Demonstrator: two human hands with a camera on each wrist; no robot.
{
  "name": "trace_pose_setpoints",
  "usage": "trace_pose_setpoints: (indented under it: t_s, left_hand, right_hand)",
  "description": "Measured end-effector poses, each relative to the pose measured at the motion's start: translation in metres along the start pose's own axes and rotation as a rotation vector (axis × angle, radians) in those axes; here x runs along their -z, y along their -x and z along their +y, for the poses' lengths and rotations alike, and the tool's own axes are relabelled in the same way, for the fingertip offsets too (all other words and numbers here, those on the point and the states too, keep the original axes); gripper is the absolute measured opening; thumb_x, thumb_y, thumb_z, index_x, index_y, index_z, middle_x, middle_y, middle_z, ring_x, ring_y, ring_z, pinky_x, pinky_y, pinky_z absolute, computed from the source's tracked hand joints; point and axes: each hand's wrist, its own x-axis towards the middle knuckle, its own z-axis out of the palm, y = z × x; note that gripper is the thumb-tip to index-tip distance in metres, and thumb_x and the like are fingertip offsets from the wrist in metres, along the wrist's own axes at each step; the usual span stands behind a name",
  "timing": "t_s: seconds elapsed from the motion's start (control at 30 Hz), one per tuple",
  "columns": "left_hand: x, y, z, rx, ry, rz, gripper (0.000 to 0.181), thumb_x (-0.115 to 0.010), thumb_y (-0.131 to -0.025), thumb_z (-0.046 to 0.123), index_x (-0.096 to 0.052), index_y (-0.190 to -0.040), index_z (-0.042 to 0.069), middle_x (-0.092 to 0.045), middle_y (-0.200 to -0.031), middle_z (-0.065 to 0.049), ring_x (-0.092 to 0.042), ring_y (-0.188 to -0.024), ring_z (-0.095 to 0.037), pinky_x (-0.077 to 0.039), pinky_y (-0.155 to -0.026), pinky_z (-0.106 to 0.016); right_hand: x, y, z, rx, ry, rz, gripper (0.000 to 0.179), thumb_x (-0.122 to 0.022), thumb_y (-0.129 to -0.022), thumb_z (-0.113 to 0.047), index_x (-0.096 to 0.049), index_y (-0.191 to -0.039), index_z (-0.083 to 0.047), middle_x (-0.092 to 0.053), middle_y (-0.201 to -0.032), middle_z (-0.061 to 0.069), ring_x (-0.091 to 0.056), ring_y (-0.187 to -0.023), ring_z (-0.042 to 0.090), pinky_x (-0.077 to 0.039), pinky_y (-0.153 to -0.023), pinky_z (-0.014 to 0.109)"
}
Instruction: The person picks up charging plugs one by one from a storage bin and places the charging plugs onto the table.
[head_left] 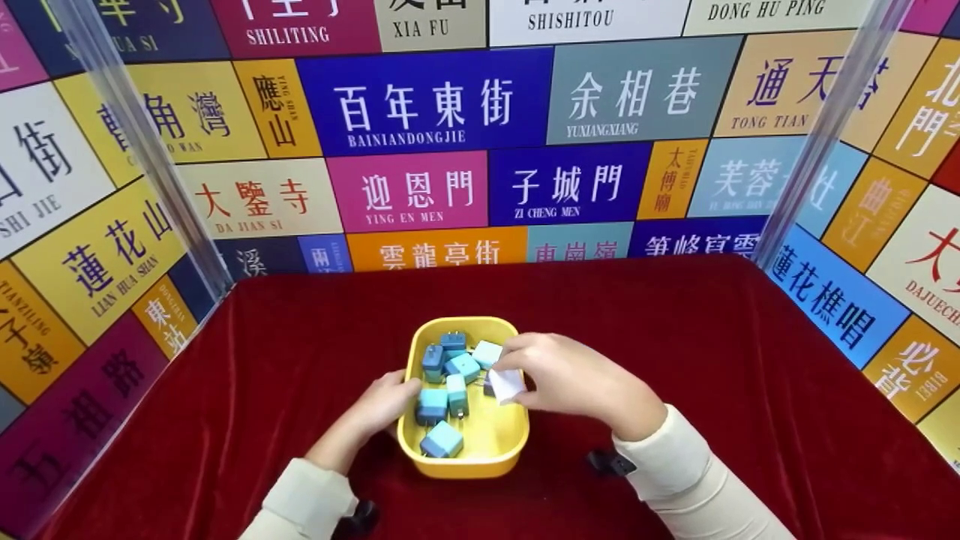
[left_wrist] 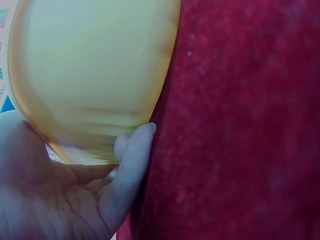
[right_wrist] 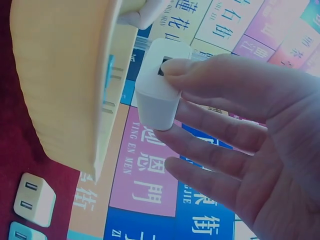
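My left hand point(head_left: 386, 401) holds the left side of a yellow plastic bin point(head_left: 463, 471), the thumb at its rim. In the left wrist view, fingers point(left_wrist: 132, 170) lie along the outside of the bin wall. The right hand point(head_left: 559, 375) is over the bin's right rim, pinching a white USB wall charger point(right_wrist: 159, 100) between thumb and fingers. A dark USB port shows beside the thumb. Inside the bin lie several blue and turquoise chargers point(head_left: 442, 440) with metal prongs, mostly on the left side. A pale turquoise one point(head_left: 487, 352) sits near the right fingers.
Dark red velvet cloth point(head_left: 315, 322) covers the table under the bin. In the right wrist view, a white charger with two ports point(right_wrist: 35, 199) and a turquoise one point(right_wrist: 26, 231) appear against red cloth. Panels with colourful street-name signs point(head_left: 424, 105) stand around the back and sides.
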Motion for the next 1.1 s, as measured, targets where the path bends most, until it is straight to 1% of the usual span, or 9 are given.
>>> trace_pose_setpoints:
  t_s: [0.1, 0.23, 0.43, 0.63, 0.87, 1.03, 1.1]
  left_hand:
    - [0.001, 0.0, 0.0, 0.0, -0.006, 0.0, 0.045, -0.049, -0.099, 0.021, -0.066, -0.131, -0.004, -0.073, -0.093, -0.013, -0.077, -0.075, -0.028, -0.065, -0.06, -0.042]
    - [0.001, 0.0, -0.001, 0.002, -0.004, 0.0, 0.045, -0.049, -0.098, 0.022, -0.066, -0.13, -0.004, -0.073, -0.095, -0.014, -0.076, -0.075, -0.028, -0.065, -0.061, -0.042]
    - [0.001, -0.001, -0.002, 0.008, 0.008, -0.006, 0.044, -0.049, -0.098, 0.022, -0.065, -0.13, -0.005, -0.072, -0.095, -0.014, -0.076, -0.075, -0.028, -0.065, -0.062, -0.042]
    - [0.0, -0.002, -0.001, 0.021, 0.014, -0.014, 0.046, -0.048, -0.1, 0.022, -0.063, -0.134, -0.005, -0.072, -0.095, -0.014, -0.077, -0.076, -0.029, -0.066, -0.062, -0.042]
    - [0.0, -0.002, -0.001, 0.022, 0.004, -0.004, 0.047, -0.049, -0.1, 0.022, -0.063, -0.135, -0.005, -0.073, -0.096, -0.014, -0.077, -0.076, -0.029, -0.066, -0.062, -0.042]
    - [0.0, -0.003, -0.001, 0.022, -0.014, 0.005, 0.046, -0.049, -0.1, 0.023, -0.064, -0.133, -0.005, -0.073, -0.097, -0.014, -0.077, -0.077, -0.028, -0.066, -0.063, -0.041]
    - [0.0, -0.002, -0.001, 0.021, -0.018, 0.006, 0.046, -0.049, -0.1, 0.023, -0.065, -0.133, -0.005, -0.073, -0.096, -0.014, -0.077, -0.076, -0.028, -0.066, -0.063, -0.041]
  right_hand:
    - [0.004, 0.002, 0.003, -0.022, -0.024, 0.01, 0.03, -0.088, -0.086, -0.013, -0.082, -0.115, -0.01, -0.073, -0.108, 0.003, -0.068, -0.096, 0.021, -0.062, -0.091, 0.034]
    - [0.008, 0.005, 0.006, -0.048, -0.029, 0.021, 0.032, -0.089, -0.084, -0.011, -0.081, -0.115, -0.008, -0.073, -0.11, 0.003, -0.069, -0.098, 0.022, -0.062, -0.091, 0.035]
    - [0.013, 0.008, 0.011, -0.11, -0.046, 0.013, 0.035, -0.092, -0.083, -0.016, -0.081, -0.116, -0.011, -0.073, -0.109, 0.001, -0.068, -0.098, 0.02, -0.062, -0.091, 0.034]
    - [0.019, 0.012, 0.018, -0.164, -0.039, 0.012, 0.035, -0.088, -0.084, -0.01, -0.081, -0.119, -0.012, -0.073, -0.109, 0.0, -0.066, -0.097, 0.017, -0.062, -0.092, 0.034]
    - [0.025, 0.018, 0.028, -0.19, -0.051, 0.024, 0.031, -0.087, -0.084, -0.007, -0.081, -0.115, -0.011, -0.073, -0.107, 0.0, -0.066, -0.095, 0.021, -0.061, -0.088, 0.036]
    - [0.028, 0.023, 0.037, -0.191, -0.041, 0.036, 0.031, -0.088, -0.081, -0.003, -0.081, -0.111, -0.009, -0.073, -0.105, 0.002, -0.066, -0.095, 0.023, -0.061, -0.088, 0.04]
    - [0.028, 0.024, 0.041, -0.201, -0.034, 0.035, 0.031, -0.089, -0.08, -0.002, -0.081, -0.109, -0.009, -0.073, -0.104, 0.002, -0.065, -0.094, 0.021, -0.061, -0.088, 0.04]
